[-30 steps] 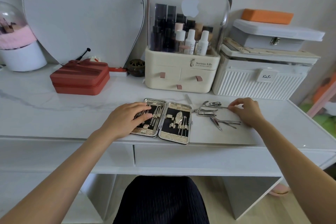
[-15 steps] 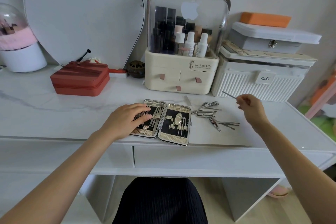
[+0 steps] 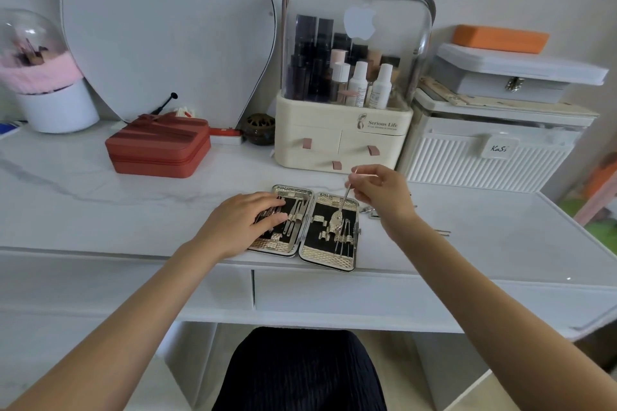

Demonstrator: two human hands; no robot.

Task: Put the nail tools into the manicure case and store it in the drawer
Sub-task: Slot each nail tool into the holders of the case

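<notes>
The gold manicure case lies open flat on the white desk near its front edge, black lining up, with several tools in its loops. My left hand rests palm down on the case's left half. My right hand hovers over the right half, pinching a thin metal nail tool that points steeply down toward the lining. A few loose nail tools lie on the desk to the right, mostly hidden behind my right wrist. The closed drawer sits under the desk edge.
A cream cosmetics organizer with a clear lid stands right behind the case. A white ribbed box and a grey box are stacked at the right. A red zip case, a mirror and a pink brush holder stand at the left.
My right hand picked a thin tool from the loose pile, lifted it and carried it left over the case's right half. My left hand stayed on the case.
</notes>
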